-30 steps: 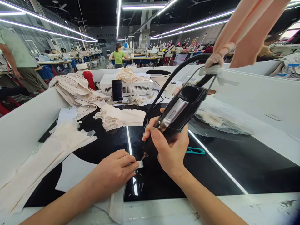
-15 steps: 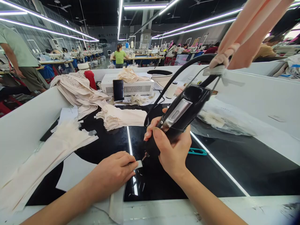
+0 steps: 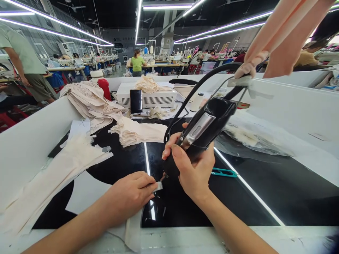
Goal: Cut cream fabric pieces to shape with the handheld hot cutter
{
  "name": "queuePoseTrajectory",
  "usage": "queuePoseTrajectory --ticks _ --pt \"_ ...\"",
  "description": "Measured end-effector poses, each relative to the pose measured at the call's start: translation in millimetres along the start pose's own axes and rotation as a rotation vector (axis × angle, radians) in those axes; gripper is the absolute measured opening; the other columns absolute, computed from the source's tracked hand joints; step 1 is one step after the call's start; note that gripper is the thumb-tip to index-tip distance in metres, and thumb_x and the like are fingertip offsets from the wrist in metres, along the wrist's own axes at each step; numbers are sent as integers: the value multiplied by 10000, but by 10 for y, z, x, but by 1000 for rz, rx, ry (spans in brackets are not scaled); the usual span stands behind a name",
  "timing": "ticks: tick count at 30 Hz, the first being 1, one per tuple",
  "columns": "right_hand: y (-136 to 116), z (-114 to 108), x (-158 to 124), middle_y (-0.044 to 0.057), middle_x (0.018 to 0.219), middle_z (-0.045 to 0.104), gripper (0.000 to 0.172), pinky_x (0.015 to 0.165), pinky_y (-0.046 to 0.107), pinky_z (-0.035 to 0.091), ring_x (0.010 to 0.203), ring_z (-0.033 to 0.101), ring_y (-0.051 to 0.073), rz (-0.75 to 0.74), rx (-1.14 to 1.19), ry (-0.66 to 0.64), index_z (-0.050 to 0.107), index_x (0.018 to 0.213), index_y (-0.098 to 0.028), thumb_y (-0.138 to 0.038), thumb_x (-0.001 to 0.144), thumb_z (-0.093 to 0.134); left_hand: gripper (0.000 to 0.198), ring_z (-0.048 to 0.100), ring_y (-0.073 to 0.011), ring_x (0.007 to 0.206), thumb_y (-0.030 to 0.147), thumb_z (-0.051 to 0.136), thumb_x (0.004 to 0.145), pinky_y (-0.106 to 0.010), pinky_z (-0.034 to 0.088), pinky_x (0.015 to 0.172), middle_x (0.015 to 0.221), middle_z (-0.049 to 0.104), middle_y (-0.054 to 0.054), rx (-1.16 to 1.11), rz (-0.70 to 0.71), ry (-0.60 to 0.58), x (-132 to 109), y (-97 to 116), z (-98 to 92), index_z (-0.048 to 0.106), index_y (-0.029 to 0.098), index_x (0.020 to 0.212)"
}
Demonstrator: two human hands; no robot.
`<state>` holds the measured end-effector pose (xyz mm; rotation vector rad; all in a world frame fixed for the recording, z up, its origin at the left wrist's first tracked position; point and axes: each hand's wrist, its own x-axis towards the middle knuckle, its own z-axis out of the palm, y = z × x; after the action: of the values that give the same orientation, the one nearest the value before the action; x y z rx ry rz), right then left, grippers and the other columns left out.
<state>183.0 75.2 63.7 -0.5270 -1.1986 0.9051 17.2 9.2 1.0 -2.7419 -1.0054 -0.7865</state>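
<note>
My right hand [image 3: 194, 173] is wrapped around a black corded handheld tool [image 3: 200, 127] with a narrow metal tip. The tool is tilted, tip down to the left, and its upper end is tied to a pink cloth strap [image 3: 265, 46] from above. Low over the glossy black tabletop, my left hand [image 3: 129, 199] is closed with its fingertips on a small pale strip [image 3: 159, 186]. The tool's tip is right at the strip's far end; whether they touch I cannot tell. Below my left hand, a pale band [image 3: 133, 229] hangs over the front edge.
Stacked beige fabric pieces [image 3: 143, 132] lie ahead, and more fabric [image 3: 53, 180] is on the left. A teal thread snipper [image 3: 224, 172] rests right of my right hand. Behind are a white box [image 3: 159, 98], a phone [image 3: 136, 101] and a plastic bag [image 3: 254, 137]. White walls flank the table.
The view has shifted slightly. Between my left fingertips the pale strip now looks tilted up a little more, with the tool's tip still beside it. My right hand keeps hold of the tool.
</note>
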Motion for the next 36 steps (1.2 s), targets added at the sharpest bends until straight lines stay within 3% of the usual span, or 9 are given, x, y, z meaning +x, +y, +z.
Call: queuePoseTrajectory --ticks 12,23,36 --pt "9 -3 -5 -94 726 674 313 476 244 567 525 606 103 9 -51 21 537 942 -270 -234 768 794 302 736 -206 999 212 402 1127 -321 665 900 1115 727 -115 37 -27 -29 -25 10 -23 680 99 1163" --pt "16 0 1 -85 746 680 357 485 249 568 519 613 110 -25 44 -8 549 1032 -291 -299 820 836 275 734 -221 1001 174 424 1108 -340 674 883 1102 720 -136 -3 -24 -32 -32 -17 -22 678 81 1159" --pt "5 -19 -36 -76 758 694 333 493 252 581 527 640 109 19 11 2 549 980 -267 -339 826 835 232 738 -218 981 153 480 1085 -330 672 867 1079 725 -127 7 -35 -36 -24 -1 -27 690 81 1153"
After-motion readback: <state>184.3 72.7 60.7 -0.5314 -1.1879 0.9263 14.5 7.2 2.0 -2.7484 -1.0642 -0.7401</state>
